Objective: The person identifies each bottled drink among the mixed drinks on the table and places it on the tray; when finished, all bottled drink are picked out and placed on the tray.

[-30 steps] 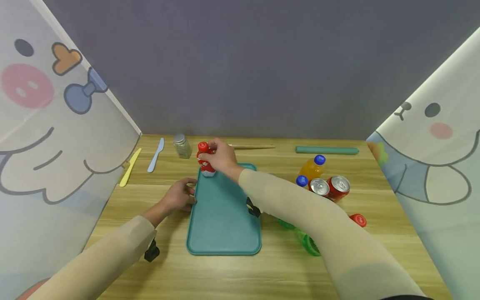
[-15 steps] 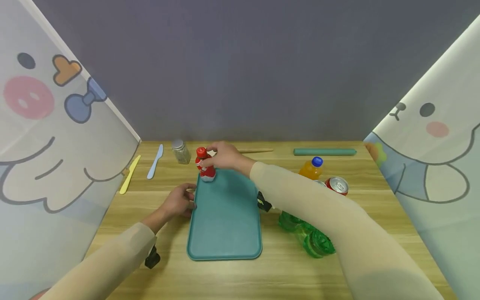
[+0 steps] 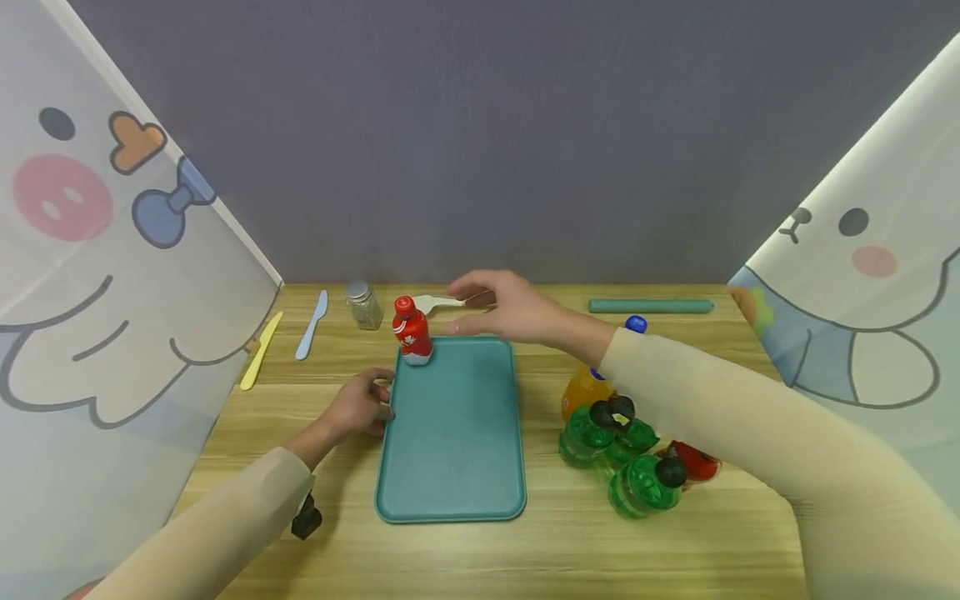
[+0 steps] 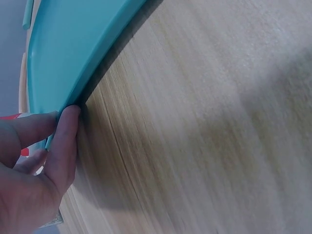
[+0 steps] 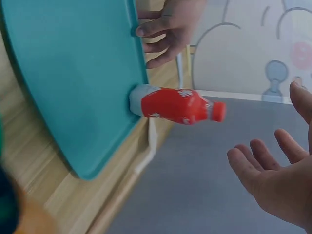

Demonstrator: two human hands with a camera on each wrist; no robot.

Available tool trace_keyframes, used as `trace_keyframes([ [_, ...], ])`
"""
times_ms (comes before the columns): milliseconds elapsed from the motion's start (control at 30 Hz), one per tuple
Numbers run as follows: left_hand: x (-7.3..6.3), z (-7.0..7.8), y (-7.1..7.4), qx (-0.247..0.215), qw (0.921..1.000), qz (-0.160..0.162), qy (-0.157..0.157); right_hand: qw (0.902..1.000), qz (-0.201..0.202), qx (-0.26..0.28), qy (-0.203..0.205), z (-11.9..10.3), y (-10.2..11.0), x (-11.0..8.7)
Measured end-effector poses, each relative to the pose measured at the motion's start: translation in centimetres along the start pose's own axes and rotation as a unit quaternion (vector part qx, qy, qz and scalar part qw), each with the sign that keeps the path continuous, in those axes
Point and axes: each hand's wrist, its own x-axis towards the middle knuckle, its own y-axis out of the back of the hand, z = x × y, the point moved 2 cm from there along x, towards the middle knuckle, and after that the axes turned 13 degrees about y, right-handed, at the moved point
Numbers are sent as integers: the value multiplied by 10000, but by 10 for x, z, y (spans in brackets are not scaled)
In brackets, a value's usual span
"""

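A red bottle (image 3: 413, 332) with a red cap and pale base stands upright on the teal tray (image 3: 453, 433), in its far left corner. My left hand (image 3: 363, 402) pinches the tray's left rim between thumb and fingers, which the left wrist view shows close up at the rim (image 4: 73, 97). Past the tray's far edge, my right hand (image 3: 510, 307) is in the air with nothing in it, its fingers spread and loosely bent. It overlaps part of a white fork (image 3: 431, 302) in the head view. The right wrist view shows the bottle (image 5: 170, 103) apart from that hand.
Right of the tray stand green bottles (image 3: 643, 487), orange drink bottles (image 3: 581, 392) and something red (image 3: 697, 462), partly under the right sleeve. Along the back lie a green stick (image 3: 651, 306) and a glass shaker (image 3: 363, 307). Blue (image 3: 312, 325) and yellow (image 3: 261, 352) knives lie left.
My right hand has let go of the red bottle and moved right, away from it. The bottle stays in the tray's corner. My left hand keeps its place at the rim.
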Motion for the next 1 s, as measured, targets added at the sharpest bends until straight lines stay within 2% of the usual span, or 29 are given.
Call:
trace_keyframes([
  [200,-2,1,1,-5,10000,-11,14,9988,285,385,-32,-12,31,-49],
  [433,-1,-1,0,14,10000,-37,41,9974,674,260,84,-9,55,-111],
  [600,-1,-1,-1,58,10000,18,58,9955,942,90,27,-3,66,-160],
  [800,0,-1,0,34,10000,17,45,9914,1270,-163,-249,3,71,-215],
  [1000,1,-3,1,27,10000,49,46,9832,1725,-510,-315,10,73,-260],
])
